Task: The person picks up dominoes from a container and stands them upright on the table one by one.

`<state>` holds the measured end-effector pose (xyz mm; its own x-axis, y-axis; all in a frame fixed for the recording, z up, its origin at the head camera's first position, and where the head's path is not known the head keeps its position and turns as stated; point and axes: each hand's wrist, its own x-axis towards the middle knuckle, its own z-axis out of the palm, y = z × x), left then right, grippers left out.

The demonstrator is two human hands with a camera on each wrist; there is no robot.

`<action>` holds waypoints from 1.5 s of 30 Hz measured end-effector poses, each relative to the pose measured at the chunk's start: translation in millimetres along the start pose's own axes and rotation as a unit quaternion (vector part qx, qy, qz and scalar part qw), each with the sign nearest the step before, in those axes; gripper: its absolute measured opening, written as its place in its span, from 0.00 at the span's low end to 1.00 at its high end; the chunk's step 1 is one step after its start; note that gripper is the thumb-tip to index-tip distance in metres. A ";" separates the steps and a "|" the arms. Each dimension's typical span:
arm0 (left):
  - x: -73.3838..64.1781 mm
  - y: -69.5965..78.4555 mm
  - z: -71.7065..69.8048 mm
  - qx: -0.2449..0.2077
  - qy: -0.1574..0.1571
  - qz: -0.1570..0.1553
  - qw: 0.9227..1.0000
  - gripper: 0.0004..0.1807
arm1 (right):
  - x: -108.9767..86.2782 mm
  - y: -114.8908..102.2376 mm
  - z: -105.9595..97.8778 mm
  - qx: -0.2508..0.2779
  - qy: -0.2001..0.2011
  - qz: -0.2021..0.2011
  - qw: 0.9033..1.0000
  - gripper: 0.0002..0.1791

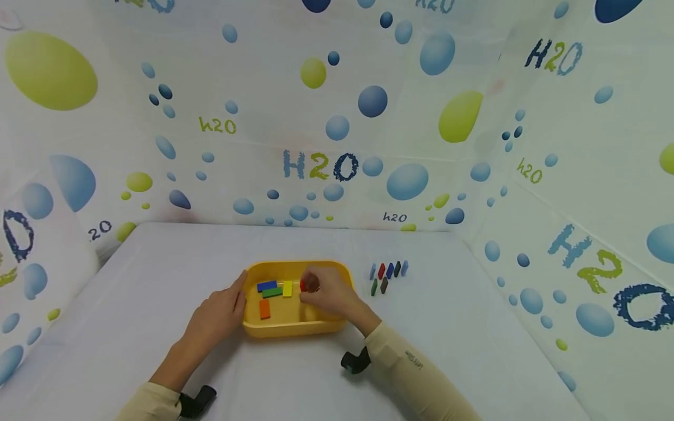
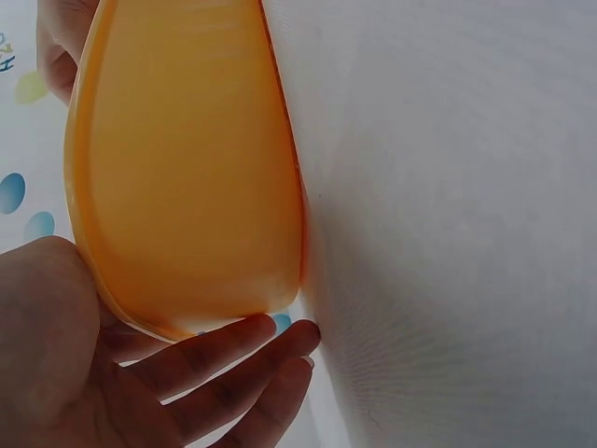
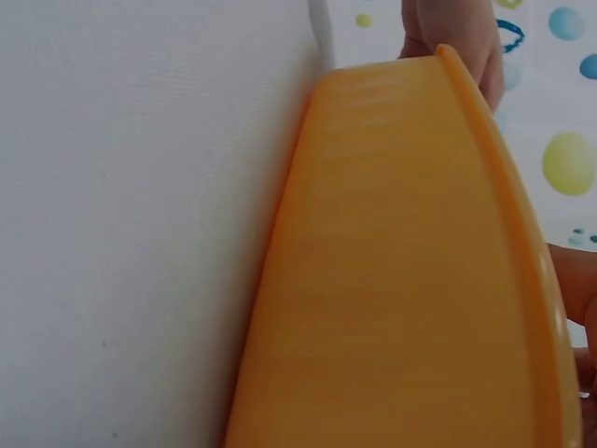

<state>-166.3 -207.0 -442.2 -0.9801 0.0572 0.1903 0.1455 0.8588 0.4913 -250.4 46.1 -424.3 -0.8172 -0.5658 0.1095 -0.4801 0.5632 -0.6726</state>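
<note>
A shallow yellow tray (image 1: pixel 295 330) with a raised rim sits on the table. Inside it lie a blue block (image 1: pixel 267 286), a green block (image 1: pixel 272 292), a yellow block (image 1: pixel 287 289) and an orange block (image 1: pixel 264 309), all small and flat. My left hand (image 1: pixel 218 313) rests against the tray's left end; its fingers (image 2: pixel 219 359) stretch along the outside of the wall in the left wrist view. Over the tray's right half, my right hand (image 1: pixel 332 290) pinches a red block (image 1: pixel 302 286), mostly hidden by the fingers. The tray wall (image 3: pixel 401 252) conceals most of that hand in the right wrist view.
Right of the tray, several small blocks stand in two rows, among them a red one (image 1: pixel 381 271), a green one (image 1: pixel 374 286) and a brown one (image 1: pixel 384 285). A white cloth (image 1: pixel 174 263) covers the table. Behind hangs a patterned backdrop (image 1: pixel 263 134).
</note>
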 end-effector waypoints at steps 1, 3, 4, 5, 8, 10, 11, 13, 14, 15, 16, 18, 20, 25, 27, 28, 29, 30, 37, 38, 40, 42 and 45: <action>0.0 -0.1 0.1 0.000 0.000 0.000 1.000 0.30 | -0.9 -0.1 -2.1 0.002 0.002 -0.002 1.000 0.09; 0.1 -0.5 0.4 0.002 0.001 0.001 1.000 0.30 | -2.8 -0.4 -6.5 0.004 0.007 -0.005 1.000 0.09; 0.1 -0.6 0.4 0.002 0.002 0.001 1.000 0.30 | -3.7 -0.4 -8.4 0.003 0.011 -0.007 1.000 0.09; 0.2 -0.8 0.5 0.003 0.002 0.001 1.000 0.30 | -4.4 -0.1 -9.9 0.001 0.016 -0.011 1.000 0.09; 0.5 -1.2 0.9 0.003 0.004 0.000 1.000 0.30 | -7.0 2.3 -13.5 -0.003 0.031 -0.021 0.999 0.09; 0.7 -1.4 1.4 0.003 0.005 0.000 1.000 0.30 | -8.7 6.0 -14.8 -0.002 0.041 -0.023 0.999 0.10; 0.8 -1.5 1.7 0.004 0.006 0.000 1.000 0.30 | -10.0 7.7 -15.6 0.001 0.045 -0.023 0.999 0.10; 0.9 -1.9 2.4 0.006 0.007 0.001 1.000 0.30 | -12.2 11.3 -17.1 0.007 0.053 -0.019 0.998 0.10; 0.9 -2.1 2.8 0.007 0.007 0.001 1.000 0.30 | -13.4 13.1 -18.1 0.009 0.056 -0.018 0.998 0.10; 0.8 -2.3 3.2 0.007 0.008 0.000 1.000 0.30 | -14.6 14.8 -19.0 0.012 0.059 -0.017 0.998 0.10; 0.7 -2.6 3.5 0.008 0.009 -0.001 1.000 0.30 | -15.8 16.0 -20.1 0.013 0.062 -0.018 0.998 0.10; 0.4 -3.0 3.8 0.007 0.010 -0.005 1.000 0.30 | -17.4 19.0 -22.2 0.014 0.068 -0.018 0.997 0.11; 0.3 -3.4 4.0 0.005 0.011 -0.008 1.000 0.30 | -19.3 21.1 -24.6 0.016 0.073 -0.017 0.997 0.12; 0.2 -4.0 4.3 0.004 0.011 -0.009 1.000 0.30 | -23.0 23.9 -31.7 0.026 0.083 -0.010 0.996 0.13; 0.0 -4.0 4.3 0.004 0.010 -0.011 1.000 0.30 | -24.2 24.6 -34.8 0.031 0.086 -0.008 0.996 0.13; -0.1 -3.9 4.2 0.004 0.009 -0.011 1.000 0.30 | -24.9 24.8 -36.4 0.033 0.088 -0.006 0.996 0.13; -0.2 -4.0 4.2 0.004 0.009 -0.012 1.000 0.30 | -25.6 25.1 -38.0 0.036 0.091 -0.005 0.995 0.12; -0.3 -3.9 4.2 0.004 0.008 -0.013 1.000 0.30 | -26.3 25.4 -39.6 0.038 0.093 -0.005 0.995 0.12; -0.8 -3.6 4.0 0.003 0.007 -0.017 1.000 0.30 | -32.3 30.4 -49.8 0.039 0.113 -0.005 0.993 0.11; -0.8 -3.5 4.0 0.003 0.007 -0.017 1.000 0.30 | -33.0 31.7 -51.3 0.040 0.117 -0.008 0.992 0.11; -0.9 -3.3 3.9 0.003 0.007 -0.016 1.000 0.29 | -34.3 34.9 -54.2 0.039 0.125 -0.013 0.991 0.11; -1.2 -3.1 3.7 0.004 0.007 -0.016 1.000 0.29 | -35.5 37.9 -57.3 0.041 0.134 -0.021 0.990 0.11; -1.7 -2.5 2.9 0.007 0.005 -0.019 1.000 0.29 | -37.0 41.3 -61.9 0.034 0.147 -0.025 0.988 0.11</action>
<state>-165.5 -207.8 -446.2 -0.9833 0.0192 0.1808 0.1064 0.8672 0.4865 -259.7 127.6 -410.8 -0.8554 -0.3859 0.3454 -0.5076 0.4921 -0.7073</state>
